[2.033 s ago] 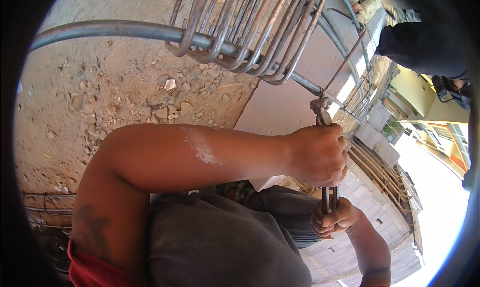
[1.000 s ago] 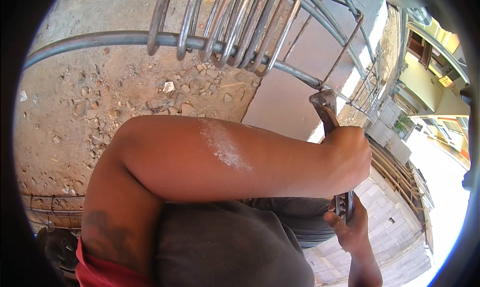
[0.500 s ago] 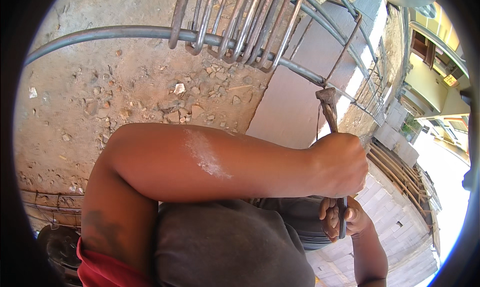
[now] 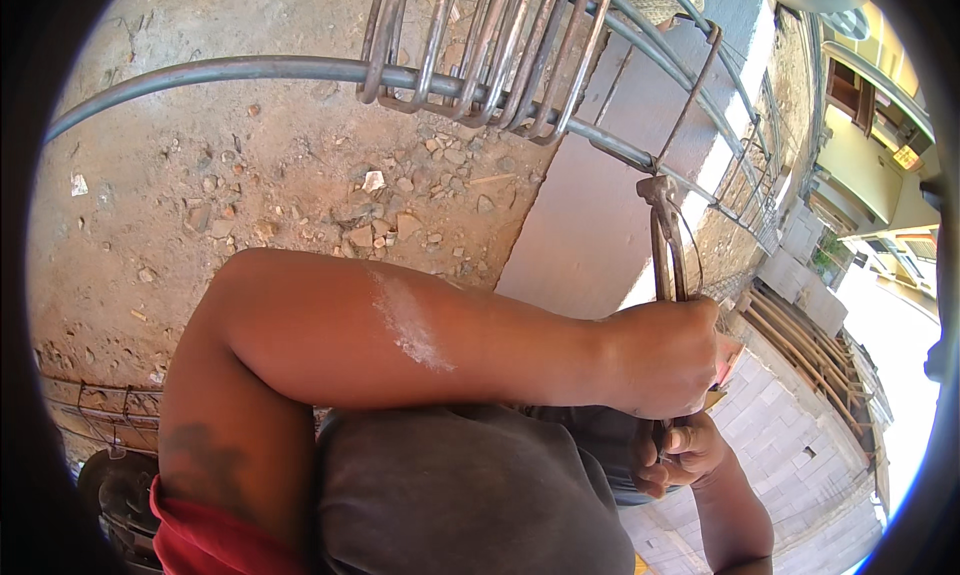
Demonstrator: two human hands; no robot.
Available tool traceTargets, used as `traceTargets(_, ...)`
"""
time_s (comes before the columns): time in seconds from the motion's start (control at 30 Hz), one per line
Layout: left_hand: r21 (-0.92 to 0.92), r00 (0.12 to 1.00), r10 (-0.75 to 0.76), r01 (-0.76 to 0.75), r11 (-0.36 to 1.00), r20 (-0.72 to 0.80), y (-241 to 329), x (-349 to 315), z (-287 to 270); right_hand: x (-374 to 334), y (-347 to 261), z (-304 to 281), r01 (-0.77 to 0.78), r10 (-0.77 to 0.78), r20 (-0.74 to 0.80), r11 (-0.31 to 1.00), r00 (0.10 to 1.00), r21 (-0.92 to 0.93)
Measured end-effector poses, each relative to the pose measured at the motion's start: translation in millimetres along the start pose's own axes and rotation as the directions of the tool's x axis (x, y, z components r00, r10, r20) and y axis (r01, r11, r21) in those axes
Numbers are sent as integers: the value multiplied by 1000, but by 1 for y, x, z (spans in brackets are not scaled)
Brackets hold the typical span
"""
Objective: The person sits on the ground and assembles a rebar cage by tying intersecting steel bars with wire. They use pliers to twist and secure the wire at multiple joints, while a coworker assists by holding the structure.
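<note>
A pair of rusty pincers [image 4: 669, 240] stands with its jaws at the junction of a long steel bar [image 4: 290, 69] and a bent stirrup [image 4: 690, 100]. My left hand [image 4: 660, 360] is closed in a fist round the handles, its arm crossing the view from the left. Just below it, the fingers of my right hand [image 4: 685, 455] curl round the lower handle end, partly hidden by the left fist. A thin tie wire [image 4: 697, 250] curves beside the pincers on the right. Whatever the jaws grip is too small to make out.
Several bent stirrups [image 4: 490, 65] hang bunched on the bar. Below lie dirt with loose stones [image 4: 385, 225] and a smooth grey slab [image 4: 590, 215]. Stacked grey blocks [image 4: 790, 455] and timber planks [image 4: 805, 350] stand to the right. More bars [image 4: 100, 405] lie at lower left.
The pincers have turned, so both handles now show apart and the wire lies on their right side. My left fist has shifted slightly down and left; the handle end is now mostly covered.
</note>
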State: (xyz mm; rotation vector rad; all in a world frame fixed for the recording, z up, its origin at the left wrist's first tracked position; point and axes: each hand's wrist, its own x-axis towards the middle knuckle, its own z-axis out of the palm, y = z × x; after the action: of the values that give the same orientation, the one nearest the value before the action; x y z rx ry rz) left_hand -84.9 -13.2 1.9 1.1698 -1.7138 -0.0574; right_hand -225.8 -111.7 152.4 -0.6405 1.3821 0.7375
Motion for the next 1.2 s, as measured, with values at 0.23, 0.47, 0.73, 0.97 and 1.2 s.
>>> traceTargets(0.23,13,947,-52,50,999,317,-5,33,-4,-10,3,27,45,-550,-366,595,750,-803)
traceTargets(0.47,11,984,16,-14,1000,-180,-12,-26,8,14,20,2,-100,-88,356,873,930,477)
traceTargets(0.73,-598,915,-124,348,722,384,10,-103,45,31,34,28,-156,59,-307,940,950,-302)
traceTargets(0.97,-780,754,-243,626,-18,611,10,-102,38,2,28,55,-119,-181,-347,716,920,-688)
traceTargets(1.2,-668,774,-531,600,440,345,-1,-100,27,-13,-14,65,-242,-258,-274,147,926,-959)
